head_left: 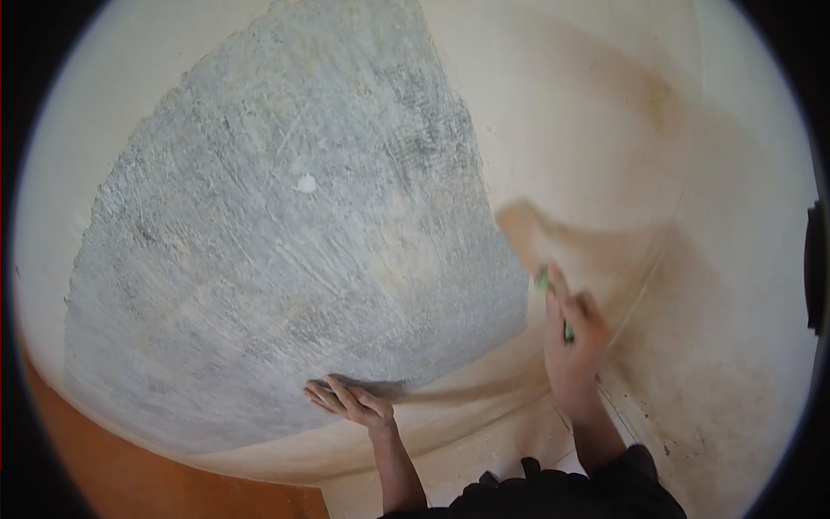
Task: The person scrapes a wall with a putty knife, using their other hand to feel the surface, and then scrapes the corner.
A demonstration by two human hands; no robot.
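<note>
My right hand (581,333) is closed round the green-and-dark handle of a scraper (543,278). The scraper's wide end is smeared by motion and lies over the right edge of a rough grey patch (303,259) on the wall. My left hand (350,405) rests with fingers stretched out near the grey patch's lower edge, holding nothing. A small white spot (306,183) shows in the upper middle of the patch.
Smooth cream wall surface (588,130) surrounds the grey patch, with a wall corner line running down the right side. An orange-brown surface (173,458) lies at lower left. Something dark (814,268) stands at the far right edge. Pale tiles (553,424) show below my right arm.
</note>
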